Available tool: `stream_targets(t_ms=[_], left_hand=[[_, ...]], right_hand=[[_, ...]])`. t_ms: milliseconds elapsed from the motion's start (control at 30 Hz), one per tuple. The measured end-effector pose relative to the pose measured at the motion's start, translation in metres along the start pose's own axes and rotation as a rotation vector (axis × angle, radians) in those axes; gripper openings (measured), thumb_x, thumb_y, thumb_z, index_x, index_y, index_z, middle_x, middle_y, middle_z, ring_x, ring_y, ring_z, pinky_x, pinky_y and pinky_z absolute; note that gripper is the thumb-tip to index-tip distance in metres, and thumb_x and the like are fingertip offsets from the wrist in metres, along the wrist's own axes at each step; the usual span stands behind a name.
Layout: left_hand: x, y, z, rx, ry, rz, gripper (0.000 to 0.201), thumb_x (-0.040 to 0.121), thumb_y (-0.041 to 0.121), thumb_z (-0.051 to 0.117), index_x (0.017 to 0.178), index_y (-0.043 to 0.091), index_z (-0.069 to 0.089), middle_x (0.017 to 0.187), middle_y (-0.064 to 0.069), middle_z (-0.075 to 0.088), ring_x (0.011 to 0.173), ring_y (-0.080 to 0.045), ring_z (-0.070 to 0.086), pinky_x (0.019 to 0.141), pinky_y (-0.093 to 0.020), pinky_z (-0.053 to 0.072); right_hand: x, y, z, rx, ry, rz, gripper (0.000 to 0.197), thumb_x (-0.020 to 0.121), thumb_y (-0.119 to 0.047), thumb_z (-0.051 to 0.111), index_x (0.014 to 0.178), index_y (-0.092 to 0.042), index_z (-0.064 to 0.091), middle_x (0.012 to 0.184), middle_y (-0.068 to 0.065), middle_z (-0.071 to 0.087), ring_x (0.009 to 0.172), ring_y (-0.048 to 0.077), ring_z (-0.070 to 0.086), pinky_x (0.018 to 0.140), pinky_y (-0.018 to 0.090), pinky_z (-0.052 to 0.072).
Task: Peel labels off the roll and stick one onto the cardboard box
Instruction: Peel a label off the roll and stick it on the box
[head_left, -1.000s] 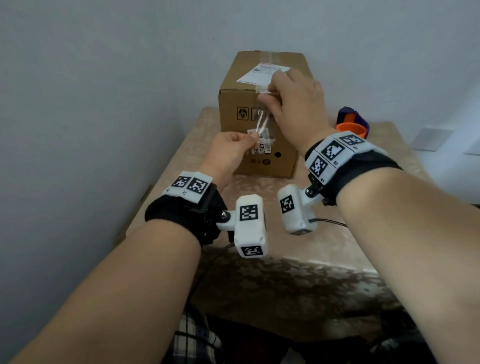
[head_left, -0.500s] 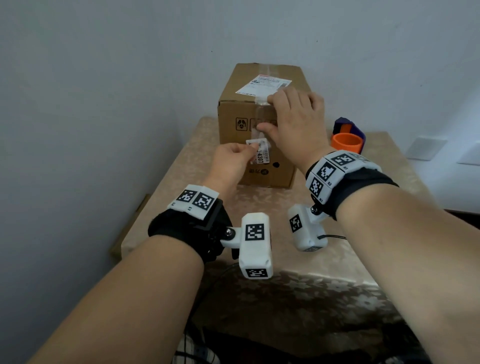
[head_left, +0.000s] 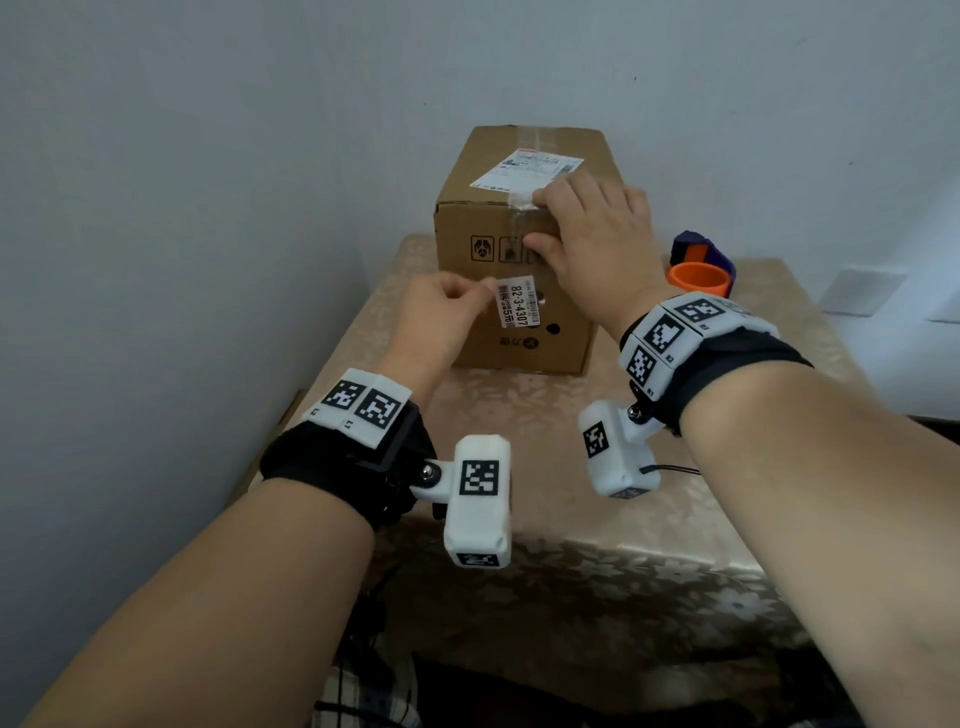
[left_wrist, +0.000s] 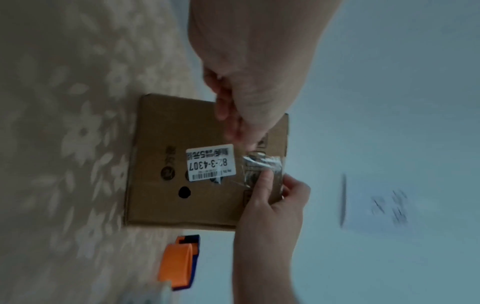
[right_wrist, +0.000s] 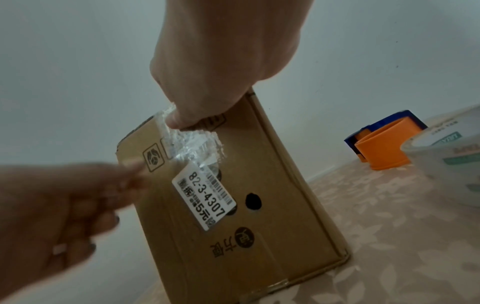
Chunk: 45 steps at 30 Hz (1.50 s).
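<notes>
The cardboard box (head_left: 519, 343) stands at the back of the table. A white label (head_left: 517, 307) reading 82-3-4307 lies flat on its front face, with crumpled clear tape (right_wrist: 194, 144) running up from it. My left hand (head_left: 441, 317) pinches at the label's upper left corner, its fingers curled. My right hand (head_left: 592, 234) lies over the box's top front edge, and its thumb (right_wrist: 179, 121) presses the tape against the front face. In the left wrist view the label (left_wrist: 210, 162) sits between both hands.
A large shipping label (head_left: 524, 169) is stuck on the box top. An orange and blue tape dispenser (head_left: 698, 270) stands right of the box, with a clear tape roll (right_wrist: 446, 164) nearer me. Walls close off the left and back. The floral tablecloth (head_left: 519, 415) spreads in front.
The label hung loose on tape strips between my hands; now it lies flat on the box front. My right hand slid from the top down to the front edge.
</notes>
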<state>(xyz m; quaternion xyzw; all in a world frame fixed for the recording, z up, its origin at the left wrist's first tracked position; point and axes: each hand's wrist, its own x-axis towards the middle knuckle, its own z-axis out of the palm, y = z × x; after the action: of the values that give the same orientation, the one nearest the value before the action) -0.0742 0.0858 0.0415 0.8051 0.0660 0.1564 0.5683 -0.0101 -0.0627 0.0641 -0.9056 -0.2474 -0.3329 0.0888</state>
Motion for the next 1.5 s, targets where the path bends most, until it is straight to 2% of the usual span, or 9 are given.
stream_targets(t_ms=[67, 133, 233, 367, 533, 1133, 1333, 1400, 1500], left_hand=[[0.007, 0.007, -0.004, 0.246, 0.148, 0.238, 0.021, 0.088, 0.032, 0.061, 0.096, 0.013, 0.062, 0.095, 0.0, 0.06, 0.085, -0.009, 0.055, 0.078, -0.026, 0.047], [0.017, 0.016, -0.003, 0.513, 0.244, 0.452, 0.035, 0.087, 0.037, 0.058, 0.117, 0.018, 0.055, 0.123, -0.005, 0.05, 0.113, -0.02, 0.046, 0.098, -0.036, 0.036], [0.035, 0.022, 0.0, 0.793, 0.128, 0.607, 0.047, 0.091, 0.044, 0.048, 0.133, 0.025, 0.044, 0.142, -0.001, 0.042, 0.133, -0.024, 0.035, 0.109, -0.043, 0.022], [0.051, 0.007, 0.004, 0.833, 0.083, 0.68, 0.043, 0.09, 0.046, 0.049, 0.127, 0.024, 0.05, 0.134, 0.001, 0.052, 0.127, -0.023, 0.043, 0.105, -0.041, 0.026], [0.055, -0.007, 0.005, 0.86, 0.113, 0.739, 0.052, 0.087, 0.049, 0.052, 0.132, 0.023, 0.046, 0.137, 0.0, 0.05, 0.129, -0.023, 0.04, 0.106, -0.042, 0.026], [0.053, -0.014, -0.003, 1.092, 0.026, 0.758, 0.102, 0.068, 0.059, 0.069, 0.148, 0.019, 0.02, 0.15, -0.004, 0.031, 0.138, -0.026, 0.022, 0.106, -0.049, 0.025], [0.052, -0.001, 0.012, 0.901, 0.168, 0.693, 0.054, 0.086, 0.058, 0.045, 0.127, 0.023, 0.046, 0.131, -0.003, 0.051, 0.122, -0.029, 0.042, 0.097, -0.047, 0.03], [0.052, -0.003, 0.018, 0.877, 0.216, 0.714, 0.053, 0.084, 0.057, 0.049, 0.122, 0.02, 0.048, 0.126, -0.007, 0.054, 0.118, -0.031, 0.044, 0.094, -0.048, 0.031], [0.052, -0.015, 0.02, 0.948, 0.181, 0.762, 0.077, 0.074, 0.063, 0.057, 0.131, 0.019, 0.03, 0.135, -0.01, 0.047, 0.126, -0.029, 0.031, 0.103, -0.053, 0.026]], right_hand=[[0.001, 0.001, -0.001, 0.008, 0.003, -0.003, 0.031, 0.091, -0.035, 0.049, 0.113, -0.014, 0.055, 0.114, 0.008, 0.061, 0.106, 0.031, 0.054, 0.091, 0.041, 0.035], [0.001, 0.003, -0.002, 0.033, 0.004, -0.013, 0.029, 0.092, -0.032, 0.049, 0.113, -0.014, 0.056, 0.113, 0.007, 0.063, 0.105, 0.03, 0.056, 0.09, 0.04, 0.036], [0.0, 0.01, -0.003, 0.099, -0.015, -0.033, 0.031, 0.091, -0.028, 0.052, 0.119, -0.015, 0.056, 0.119, 0.006, 0.064, 0.112, 0.028, 0.057, 0.098, 0.04, 0.035], [-0.005, 0.016, 0.0, 0.099, -0.017, -0.01, 0.039, 0.089, -0.031, 0.054, 0.127, -0.02, 0.052, 0.13, 0.002, 0.06, 0.125, 0.022, 0.05, 0.111, 0.041, 0.023], [-0.013, 0.007, 0.012, 0.04, 0.05, 0.009, 0.046, 0.087, -0.035, 0.054, 0.129, -0.018, 0.049, 0.134, 0.003, 0.057, 0.126, 0.026, 0.048, 0.11, 0.047, 0.025], [-0.027, 0.001, 0.011, -0.231, -0.135, -0.003, 0.118, 0.058, -0.054, 0.079, 0.148, -0.017, 0.013, 0.149, 0.009, 0.033, 0.14, 0.037, 0.025, 0.114, 0.059, 0.013], [-0.023, 0.013, -0.004, -0.04, -0.183, -0.041, 0.102, 0.065, -0.044, 0.077, 0.147, -0.018, 0.021, 0.148, 0.006, 0.036, 0.136, 0.031, 0.031, 0.109, 0.048, 0.034], [-0.022, 0.019, -0.008, 0.026, -0.19, -0.063, 0.089, 0.073, -0.039, 0.07, 0.146, -0.016, 0.023, 0.148, 0.007, 0.037, 0.137, 0.03, 0.03, 0.112, 0.046, 0.033], [-0.022, 0.022, -0.013, 0.147, -0.206, -0.05, 0.076, 0.079, -0.026, 0.059, 0.147, -0.015, 0.026, 0.151, 0.006, 0.035, 0.14, 0.027, 0.026, 0.115, 0.039, 0.025]])
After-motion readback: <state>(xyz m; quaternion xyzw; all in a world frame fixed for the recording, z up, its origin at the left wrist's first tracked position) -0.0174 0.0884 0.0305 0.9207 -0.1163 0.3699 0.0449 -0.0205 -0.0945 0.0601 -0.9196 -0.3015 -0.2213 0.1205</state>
